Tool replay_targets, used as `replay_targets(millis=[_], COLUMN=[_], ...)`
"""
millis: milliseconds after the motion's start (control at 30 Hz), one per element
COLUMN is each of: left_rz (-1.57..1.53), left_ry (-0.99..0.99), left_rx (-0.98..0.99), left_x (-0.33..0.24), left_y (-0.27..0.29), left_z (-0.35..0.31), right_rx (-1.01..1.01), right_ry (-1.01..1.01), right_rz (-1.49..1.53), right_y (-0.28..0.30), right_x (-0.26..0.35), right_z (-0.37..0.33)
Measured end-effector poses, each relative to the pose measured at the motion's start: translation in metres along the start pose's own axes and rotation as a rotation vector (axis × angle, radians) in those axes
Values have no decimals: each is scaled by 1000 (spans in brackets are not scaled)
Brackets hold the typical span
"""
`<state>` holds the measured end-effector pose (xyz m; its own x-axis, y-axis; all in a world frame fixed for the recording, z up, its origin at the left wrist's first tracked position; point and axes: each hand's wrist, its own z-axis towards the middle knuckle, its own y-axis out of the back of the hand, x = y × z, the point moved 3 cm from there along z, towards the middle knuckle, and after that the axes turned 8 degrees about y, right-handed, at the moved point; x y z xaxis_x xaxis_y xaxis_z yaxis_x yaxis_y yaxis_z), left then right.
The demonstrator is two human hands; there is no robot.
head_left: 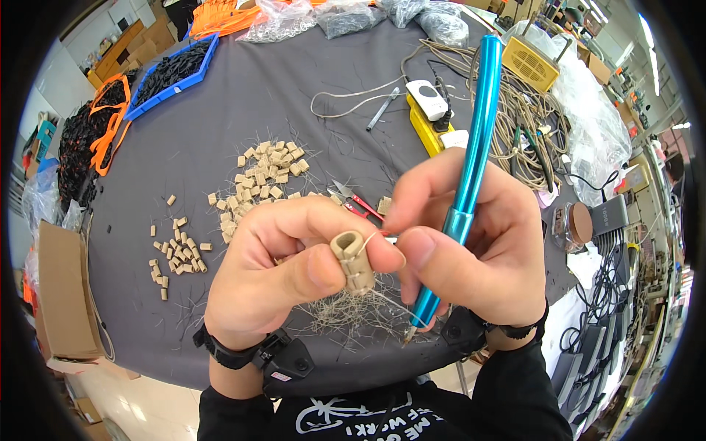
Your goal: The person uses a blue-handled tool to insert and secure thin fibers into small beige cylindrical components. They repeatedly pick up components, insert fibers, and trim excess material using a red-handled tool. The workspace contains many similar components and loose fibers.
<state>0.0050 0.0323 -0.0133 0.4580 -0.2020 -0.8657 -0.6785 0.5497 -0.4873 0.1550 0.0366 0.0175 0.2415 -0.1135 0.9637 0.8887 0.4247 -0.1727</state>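
Observation:
Between thumb and forefinger, my left hand [257, 272] pinches a short beige fabric tube [354, 268], its hollow end facing up. A pale thread [388, 298] runs from the tube toward my right hand [489, 253]. That hand grips a shiny teal pen-shaped tool [478, 132], its thin metal tip pointing down. The right thumb and forefinger close near the tube's upper thread; whether they pinch it is hard to see. Behind my hands lie red-handled scissors [358, 204], partly covered. Thread scraps [346, 314] are scattered below the tube. A pile of similar beige tubes [268, 165] sits beyond my left hand.
A smaller group of tubes [180, 250] lies at the left. A blue tray [176, 91] of black pieces stands far left, above a cardboard box [70, 287]. Toward the right are a yellow power strip [424, 131], coiled cables [507, 110] and a brown-lidded jar [579, 226].

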Motion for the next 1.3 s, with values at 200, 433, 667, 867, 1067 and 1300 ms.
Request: replay_targets(millis=[200,433,667,867,1067,1300], left_rz=[-32,-73,-103,-114,-45,-84], left_ry=[44,47,44,48,132,143], left_rx=[-21,34,42,62,-35,52], left_x=[5,6,11,9,6,-1], left_y=[0,2,-3,-1,-3,-3], left_z=[0,-1,2,3,-1,-1], right_rx=[-72,-267,-228,-330,-368,-415], right_ry=[74,355,752,665,626,626], right_rz=[-21,53,196,199,188,216], right_y=[0,0,17,5,-3,-8], right_x=[2,5,9,2,-1,2], right_z=[-1,0,-3,-2,0,-1])
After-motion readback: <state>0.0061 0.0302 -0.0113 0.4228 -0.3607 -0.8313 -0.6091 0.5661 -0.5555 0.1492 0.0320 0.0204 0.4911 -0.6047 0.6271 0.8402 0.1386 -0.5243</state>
